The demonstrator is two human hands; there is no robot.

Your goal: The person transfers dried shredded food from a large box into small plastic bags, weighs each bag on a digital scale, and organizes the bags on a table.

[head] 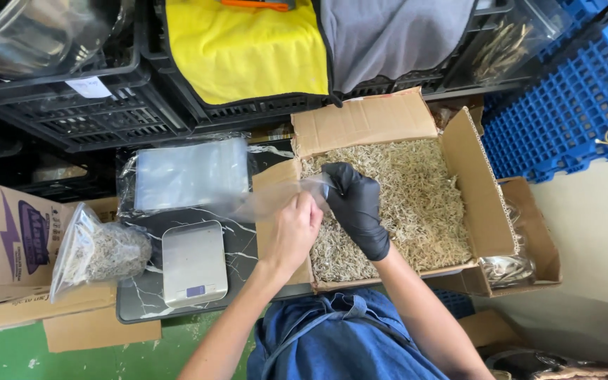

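Head view: both hands, left hand (pixel 291 232) and gloved right hand (pixel 357 207), pinch an empty, crinkled clear bag (pixel 276 197).

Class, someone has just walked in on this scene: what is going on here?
A person holds a clear plastic bag open over a cardboard box full of small dried fish. The bare left hand grips the bag; the black-gloved right hand is at its mouth. A small scale sits bare beside a filled bag.
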